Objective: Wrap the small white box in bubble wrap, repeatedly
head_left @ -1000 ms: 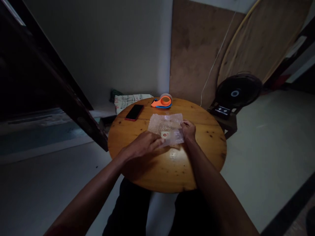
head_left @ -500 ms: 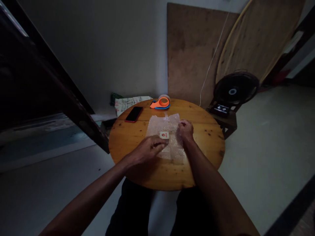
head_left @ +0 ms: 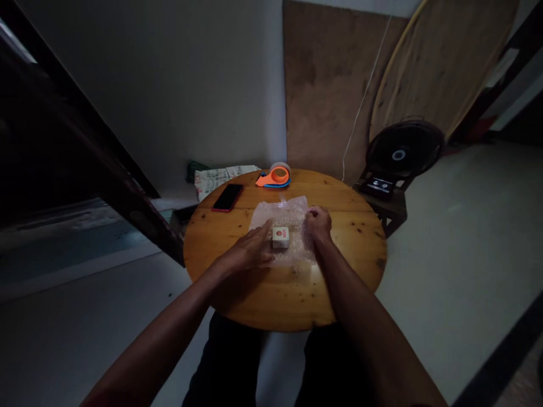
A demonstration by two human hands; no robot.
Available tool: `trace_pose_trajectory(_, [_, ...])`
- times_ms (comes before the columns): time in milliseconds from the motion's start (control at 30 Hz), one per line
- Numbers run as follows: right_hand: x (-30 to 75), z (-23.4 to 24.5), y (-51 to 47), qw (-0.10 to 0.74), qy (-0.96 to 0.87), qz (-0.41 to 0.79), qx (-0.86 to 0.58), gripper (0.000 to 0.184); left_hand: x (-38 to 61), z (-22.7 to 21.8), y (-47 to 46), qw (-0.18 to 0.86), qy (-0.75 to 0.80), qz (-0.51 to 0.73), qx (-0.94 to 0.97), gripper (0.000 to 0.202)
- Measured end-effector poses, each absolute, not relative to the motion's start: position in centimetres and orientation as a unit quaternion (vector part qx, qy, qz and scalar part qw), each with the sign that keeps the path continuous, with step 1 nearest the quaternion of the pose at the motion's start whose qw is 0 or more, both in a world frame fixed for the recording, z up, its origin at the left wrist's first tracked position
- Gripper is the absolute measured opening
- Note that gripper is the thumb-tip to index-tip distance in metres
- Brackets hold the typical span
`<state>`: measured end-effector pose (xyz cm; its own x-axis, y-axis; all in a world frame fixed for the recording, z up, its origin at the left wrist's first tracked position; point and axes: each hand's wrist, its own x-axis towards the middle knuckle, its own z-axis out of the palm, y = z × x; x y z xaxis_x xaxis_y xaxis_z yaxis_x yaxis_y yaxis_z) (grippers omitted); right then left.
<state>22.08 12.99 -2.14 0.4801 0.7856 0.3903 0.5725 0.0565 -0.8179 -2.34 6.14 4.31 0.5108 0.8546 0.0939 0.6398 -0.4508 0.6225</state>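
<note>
A small white box (head_left: 280,238) with a red print on top rests on a sheet of bubble wrap (head_left: 292,216), which lies on the round wooden table (head_left: 292,299). My left hand (head_left: 253,246) lies on the sheet's left part, just left of the box, with its fingers stretched apart and holding nothing. At the sheet's right edge, my right hand (head_left: 319,224) is closed with its fingers curled on the bubble wrap.
Behind the sheet stands an orange and blue tape dispenser (head_left: 274,176). A phone with a red edge (head_left: 228,198) lies at the back left of the table. Beyond the table's right side is a dark fan (head_left: 399,155); a printed sack (head_left: 220,176) sits behind the left edge.
My left hand has let go of the box and moved left, its fingers spreading. The box now sits free on the bubble wrap. My right hand stays at the sheet's right edge.
</note>
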Motion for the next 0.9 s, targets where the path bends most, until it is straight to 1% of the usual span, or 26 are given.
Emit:
trace_pose_trajectory(67, [22.1,-2.2,12.9,0.525,-0.501,0.094,-0.681,0.018,-2.5,4.6,6.2,0.257,0.451,0.157,0.84,0.092])
trace_pose_trajectory(133, [22.1,-2.2,12.8,0.519,-0.503,0.077,-0.687,0.025,-2.4,4.8,6.2,0.248,0.44,0.143,0.851,0.098])
trace_pose_trajectory(233, [22.0,-2.3,12.6,0.501,-0.511,0.054,-0.696,0.04,-1.8,4.9,6.2,0.264,0.399,0.179,0.86,0.1])
trace_pose_trajectory(300, [22.0,-2.4,12.6,0.492,-0.521,0.044,-0.696,0.043,-1.4,4.5,6.5,0.296,0.382,0.211,0.85,0.1])
trace_pose_trajectory(367, [22.1,-2.5,12.6,0.493,-0.525,0.034,-0.693,0.041,-1.0,3.6,7.0,0.343,0.378,0.253,0.822,0.104])
trace_pose_trajectory(433, [22.3,-2.6,12.7,0.501,-0.524,0.029,-0.688,0.035,-0.6,2.5,7.6,0.412,0.365,0.295,0.781,0.109])
trace_pose_trajectory(500, [22.6,-2.8,13.0,0.517,-0.517,0.04,-0.682,0.03,-0.4,1.5,8.0,0.459,0.351,0.312,0.754,0.113])
trace_pose_trajectory(567, [22.8,-3.0,13.2,0.537,-0.503,0.065,-0.674,0.026,-0.4,1.1,8.1,0.458,0.36,0.304,0.754,0.118])
trace_pose_trajectory(700, [23.0,-2.4,13.0,0.558,-0.513,0.122,-0.64,0.017,-0.3,1.1,7.7,0.385,0.416,0.289,0.772,0.121])
trace_pose_trajectory(800, [22.8,-0.6,11.8,0.525,-0.549,0.184,-0.623,0.02,-0.3,1.1,7.6,0.373,0.411,0.293,0.778,0.122])
trace_pose_trajectory(900, [22.0,1.9,9.9,0.42,-0.646,0.188,-0.61,0.026,-0.3,0.9,7.7,0.372,0.399,0.297,0.784,0.122])
